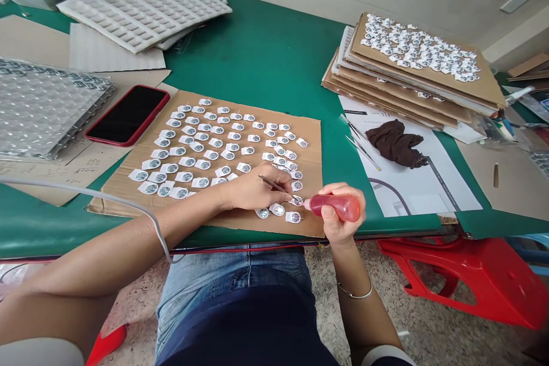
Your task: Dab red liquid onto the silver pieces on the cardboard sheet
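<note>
My left hand [253,187] rests over the right part of a cardboard sheet [124,189], its fingers closed on metal tweezers [274,185]. The tweezers' tip is at a small round part on a white tab [297,201] near the sheet's right edge. In my right hand [343,229] is a squeeze bottle of red liquid [337,206], tilted sideways, its nozzle close to that same part. Rows of similar white-tabbed parts [186,162] lie across the cardboard. My left fingers hide some of them.
A red-cased phone [128,114] and clear trays [47,108] lie left. White foam trays [146,11] sit behind. At right are stacked cardboard sheets [398,91], a brown cloth [397,143] and more tweezers [362,148] on paper. A grey cable [128,202] crosses my left forearm.
</note>
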Motion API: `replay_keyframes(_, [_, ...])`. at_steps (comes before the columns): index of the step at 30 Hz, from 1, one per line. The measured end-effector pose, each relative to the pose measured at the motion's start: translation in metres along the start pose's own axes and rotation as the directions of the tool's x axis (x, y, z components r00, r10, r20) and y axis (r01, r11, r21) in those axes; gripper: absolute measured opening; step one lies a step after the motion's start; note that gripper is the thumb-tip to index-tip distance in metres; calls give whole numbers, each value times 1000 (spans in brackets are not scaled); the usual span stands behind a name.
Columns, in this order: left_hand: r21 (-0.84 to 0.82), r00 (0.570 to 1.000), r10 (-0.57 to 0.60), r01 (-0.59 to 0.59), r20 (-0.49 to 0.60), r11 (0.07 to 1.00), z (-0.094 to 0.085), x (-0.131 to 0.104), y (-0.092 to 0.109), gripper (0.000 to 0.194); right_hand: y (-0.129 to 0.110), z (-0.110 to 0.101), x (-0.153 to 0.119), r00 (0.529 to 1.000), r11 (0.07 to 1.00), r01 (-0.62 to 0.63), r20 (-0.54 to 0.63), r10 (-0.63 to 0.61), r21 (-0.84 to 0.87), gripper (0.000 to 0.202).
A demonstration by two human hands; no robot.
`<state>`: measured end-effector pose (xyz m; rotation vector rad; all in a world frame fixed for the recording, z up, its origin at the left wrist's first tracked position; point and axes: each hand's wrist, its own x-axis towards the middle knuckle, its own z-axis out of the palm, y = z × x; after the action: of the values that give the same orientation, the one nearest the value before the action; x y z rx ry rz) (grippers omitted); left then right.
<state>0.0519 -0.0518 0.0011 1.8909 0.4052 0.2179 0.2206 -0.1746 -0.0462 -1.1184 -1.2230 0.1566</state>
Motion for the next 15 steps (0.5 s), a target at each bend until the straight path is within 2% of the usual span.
replay_keyframes(2, [-3, 1000, -8, 8, -1, 1000, 0, 0, 0, 10, 0, 1, 1, 1000, 1000, 0, -10, 0, 4, 27])
replay_keyframes(4, [-3, 1000, -16, 15, -13, 1000, 1, -1, 0, 9, 0, 2, 2, 997, 1000, 11, -70, -10, 25, 26])
replay_keyframes(6, [0, 999, -19, 19, -32, 1000, 1, -1, -1, 9, 1, 2, 4, 979, 998, 17, -203, -5, 57, 25])
replay_keyframes(8, [-5, 998, -34, 33, -54, 999, 1, -2, 1, 10, 1, 1, 7, 935, 994, -20, -349, 56, 106, 24])
replay_keyframes(9, [-11, 996, -41, 40, -73, 999, 0, -2, 3, 10, 0, -1, 9, 911, 986, -68, -393, 124, 153, 24])
replay_keyframes(11, [-18, 990, -50, 48, -135, 999, -3, -3, 9, 11, 0, -4, 14, 862, 937, -208, -401, 311, 280, 27])
replay_keyframes(13, [-4, 972, -43, 44, -229, 999, -11, -6, 16, 11, 1, -9, 20, 801, 843, -351, -335, 496, 407, 32])
replay_keyframes(15, [38, 930, -50, 68, -364, 997, -24, -13, 19, 11, 4, -16, 28, 731, 743, -454, -271, 626, 492, 36])
